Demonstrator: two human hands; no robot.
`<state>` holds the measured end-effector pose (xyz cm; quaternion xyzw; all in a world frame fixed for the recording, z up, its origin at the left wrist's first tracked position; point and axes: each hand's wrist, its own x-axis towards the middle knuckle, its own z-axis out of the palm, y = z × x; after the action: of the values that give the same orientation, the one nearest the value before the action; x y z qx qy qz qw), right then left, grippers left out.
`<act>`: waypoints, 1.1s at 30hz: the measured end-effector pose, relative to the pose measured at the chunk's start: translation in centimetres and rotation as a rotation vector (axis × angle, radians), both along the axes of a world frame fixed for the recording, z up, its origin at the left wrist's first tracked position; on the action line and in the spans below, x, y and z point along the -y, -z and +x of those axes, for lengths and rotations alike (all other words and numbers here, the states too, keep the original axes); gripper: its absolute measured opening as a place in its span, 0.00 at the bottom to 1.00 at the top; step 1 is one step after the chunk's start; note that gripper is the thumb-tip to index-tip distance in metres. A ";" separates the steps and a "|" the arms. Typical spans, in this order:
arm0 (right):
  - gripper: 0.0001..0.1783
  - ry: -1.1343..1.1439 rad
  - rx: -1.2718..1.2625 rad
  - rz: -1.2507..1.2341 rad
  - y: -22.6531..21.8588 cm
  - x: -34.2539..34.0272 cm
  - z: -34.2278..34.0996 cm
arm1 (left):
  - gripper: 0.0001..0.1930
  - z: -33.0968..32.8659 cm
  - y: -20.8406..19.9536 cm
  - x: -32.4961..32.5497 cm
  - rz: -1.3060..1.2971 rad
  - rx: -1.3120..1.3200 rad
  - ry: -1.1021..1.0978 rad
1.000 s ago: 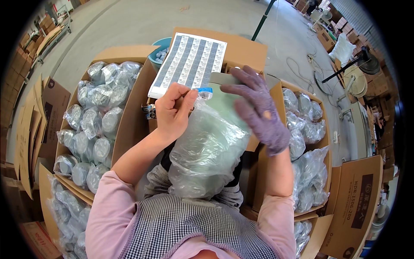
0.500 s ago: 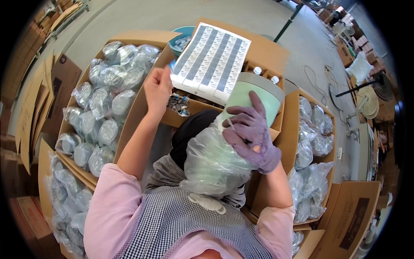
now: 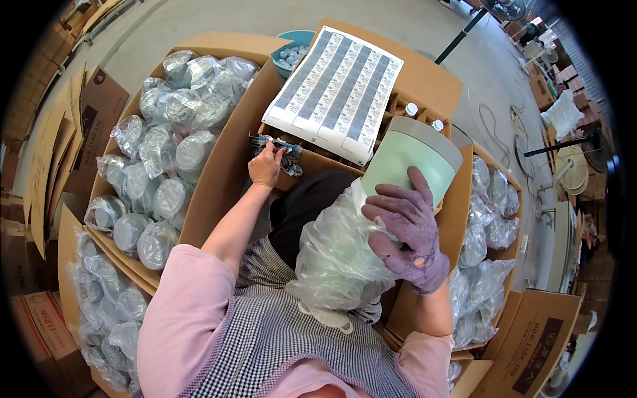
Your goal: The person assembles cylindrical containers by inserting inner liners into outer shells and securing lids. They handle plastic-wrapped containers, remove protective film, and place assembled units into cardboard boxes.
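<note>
A pale green cylindrical container [image 3: 411,162] with a grey rim lies tilted across my lap. Its lower part sits inside a crumpled clear plastic bag [image 3: 338,255]. Against its side rests my right hand [image 3: 411,232], in a worn purple glove, open with fingers spread. My bare left hand [image 3: 266,166] is closed, fingertips pinching at a clump of crumpled sticker scraps [image 3: 290,161] on the near edge of a carton. What exactly lies under the fingertips is partly hidden. Just beyond is a white sheet of grey printed labels [image 3: 338,89], lying over the carton.
A carton of bagged containers [image 3: 159,152] stands at my left, another [image 3: 488,199] at my right. White-capped bottles [image 3: 411,110] show in the divided carton ahead. Behind it sits a blue basin [image 3: 292,46]. A fan stand [image 3: 461,33] rises farther off.
My left hand has come down from beside the label sheet to the sticker scraps; the small bluish piece it held no longer shows separately. My right hand stays at the container, its fingers slightly shifted.
</note>
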<state>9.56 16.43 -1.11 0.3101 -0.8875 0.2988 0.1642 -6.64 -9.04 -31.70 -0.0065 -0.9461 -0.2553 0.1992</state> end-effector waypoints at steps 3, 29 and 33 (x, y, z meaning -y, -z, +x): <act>0.17 0.022 0.036 -0.130 -1.2 -0.4 -0.5 | 0.15 0.5 -0.1 0.6 0.031 -0.016 0.012; 0.32 -0.281 0.382 1.691 15.4 14.7 -21.9 | 0.08 1.1 -1.9 -1.9 0.249 0.208 -0.145; 0.36 -0.257 0.342 1.763 15.6 13.9 -21.7 | 0.08 1.0 -1.7 -2.2 0.308 0.249 -0.180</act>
<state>-12.09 2.55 -16.70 0.3715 -0.7651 -0.4309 -0.3016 -5.63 -6.80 -30.03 0.1402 -0.9099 -0.3769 0.1016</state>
